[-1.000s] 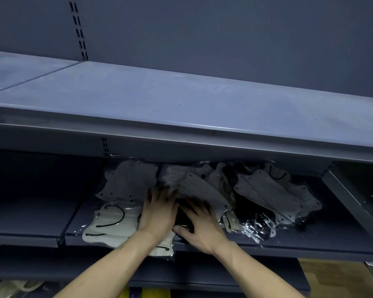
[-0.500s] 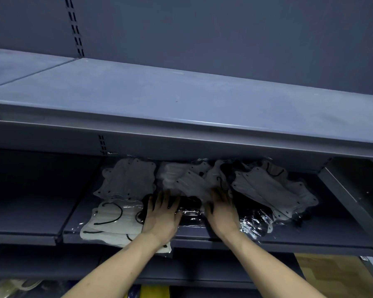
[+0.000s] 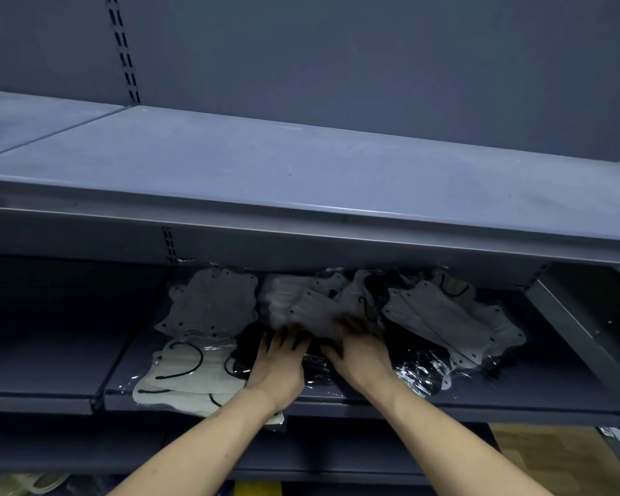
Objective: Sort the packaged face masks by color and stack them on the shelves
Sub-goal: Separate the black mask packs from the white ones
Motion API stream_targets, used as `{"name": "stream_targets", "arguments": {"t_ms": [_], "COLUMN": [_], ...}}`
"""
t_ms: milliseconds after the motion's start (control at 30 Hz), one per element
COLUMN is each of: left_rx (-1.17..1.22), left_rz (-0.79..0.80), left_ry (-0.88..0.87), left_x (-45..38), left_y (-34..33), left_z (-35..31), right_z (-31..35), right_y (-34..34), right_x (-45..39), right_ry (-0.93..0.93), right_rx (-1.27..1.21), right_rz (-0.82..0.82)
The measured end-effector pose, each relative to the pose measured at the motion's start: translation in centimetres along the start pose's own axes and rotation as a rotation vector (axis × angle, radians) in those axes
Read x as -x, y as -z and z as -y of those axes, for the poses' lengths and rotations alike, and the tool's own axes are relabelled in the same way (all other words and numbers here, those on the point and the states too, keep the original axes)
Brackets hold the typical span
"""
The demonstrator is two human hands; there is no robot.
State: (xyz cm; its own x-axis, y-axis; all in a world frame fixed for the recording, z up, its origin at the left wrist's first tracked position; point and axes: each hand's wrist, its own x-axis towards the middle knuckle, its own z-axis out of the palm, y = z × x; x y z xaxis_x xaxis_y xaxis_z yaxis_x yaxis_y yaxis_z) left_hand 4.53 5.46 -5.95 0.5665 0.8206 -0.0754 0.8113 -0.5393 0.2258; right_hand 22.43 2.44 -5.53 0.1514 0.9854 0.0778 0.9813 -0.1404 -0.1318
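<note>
— Hands first: where are they sitting?

— Both are reaching onto the middle shelf. The left hand is lying flat, fingers spread, on a black packaged mask. The right hand is resting just beside it at 3 o'clock, its fingertips blurred, so I cannot tell whether they are pinching anything.

— And the masks around them?

— At 12 o'clock from both hands, grey masks are lying in a loose heap, touching the fingertips. A tidier grey stack is sitting at 11 o'clock from the left hand. White masks with black loops are lying at 9 o'clock, passing under the left wrist. More grey masks are fanning out at 2 o'clock from the right hand.
</note>
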Motion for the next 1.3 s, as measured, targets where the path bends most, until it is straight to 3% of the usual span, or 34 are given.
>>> {"name": "stream_targets", "arguments": {"t_ms": [233,433,667,767,900,1100,1233,1300], "left_rx": [0.035,0.035,0.083,0.048,-0.109,-0.213,-0.085,0.066], "left_rz": [-0.010,-0.025,-0.034,-0.052,-0.242,-0.488,-0.744,-0.793], "left_ry": [0.021,0.006,-0.002,-0.001,-0.052,-0.128,-0.184,-0.142], "left_x": [-0.3,-0.3,-0.2,-0.1,-0.5,-1.4,-2.4,-2.7], "left_y": [0.0,0.1,0.5,0.7,0.6,2.2,3.6,4.6], "left_z": [-0.3,-1.0,-1.3,-1.5,-1.3,-1.2,-0.5,-0.3], "right_z": [-0.9,-0.2,0.3,0.6,0.6,-0.2,-0.5,-0.5], "right_y": [-0.6,0.7,1.5,2.1,1.7,0.5,0.8,1.1], "right_x": [-1.0,-0.9,-1.2,-1.3,-0.9,-0.6,0.3,0.8], "right_ry": [-0.088,-0.049,-0.198,-0.152,0.027,0.056,0.124,0.205], "right_rx": [-0.114,-0.201,-0.211,-0.148,-0.075,-0.107,-0.207,-0.220], "right_rz": [0.117,-0.095,-0.111,-0.242,-0.442,-0.544,-0.682,-0.708]}}
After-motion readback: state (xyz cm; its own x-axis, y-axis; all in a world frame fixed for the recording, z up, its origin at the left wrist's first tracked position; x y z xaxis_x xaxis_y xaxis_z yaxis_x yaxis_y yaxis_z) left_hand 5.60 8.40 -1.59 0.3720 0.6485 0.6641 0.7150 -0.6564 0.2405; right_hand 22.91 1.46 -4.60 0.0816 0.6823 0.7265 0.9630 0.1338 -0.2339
